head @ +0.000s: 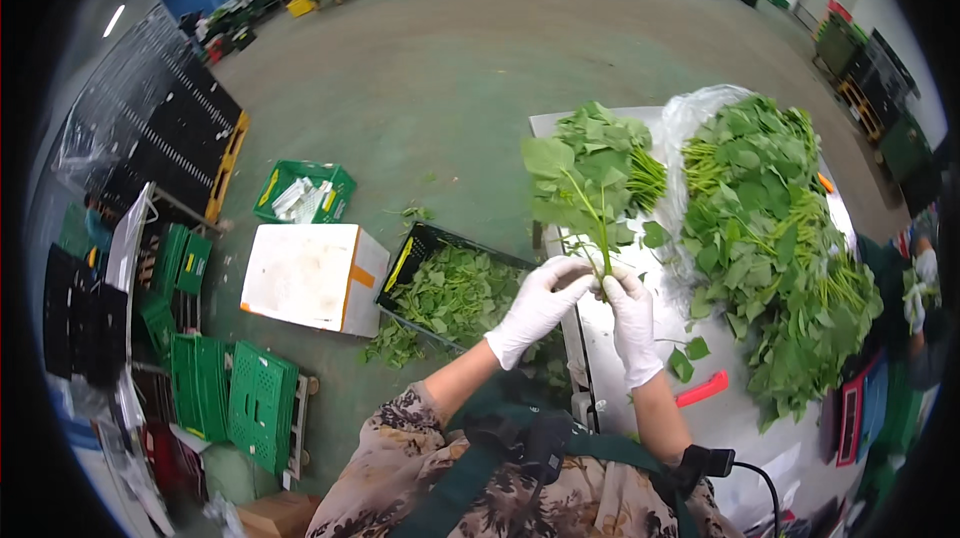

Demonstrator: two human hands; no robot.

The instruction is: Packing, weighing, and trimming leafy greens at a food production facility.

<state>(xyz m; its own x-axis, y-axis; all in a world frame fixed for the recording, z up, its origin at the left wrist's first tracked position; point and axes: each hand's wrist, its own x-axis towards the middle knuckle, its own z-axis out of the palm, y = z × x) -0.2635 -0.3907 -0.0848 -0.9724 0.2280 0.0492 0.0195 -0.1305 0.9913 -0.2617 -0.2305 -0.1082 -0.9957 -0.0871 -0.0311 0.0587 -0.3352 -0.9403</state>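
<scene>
Both of my hands wear white gloves and meet over the near-left edge of the steel table (611,395). Between them stands a leafy green stem (605,227), its leaves pointing away from me. My left hand (541,305) pinches it low down with thumb and fingers. On the other side, my right hand (632,324) grips its lower end. A large heap of leafy greens (772,238) covers the table's right part. Beyond my hands lies a smaller bunch of greens (645,174), beside clear plastic film (679,125). A red-handled tool (703,389) rests near my right wrist.
Left of the table, a black crate (431,233) on the floor holds loose leaves. Next to it stand a white foam box (300,275) and a green crate (345,189). Folded green crates (259,407) stand farther left. Another person's gloved hands (916,305) show at far right.
</scene>
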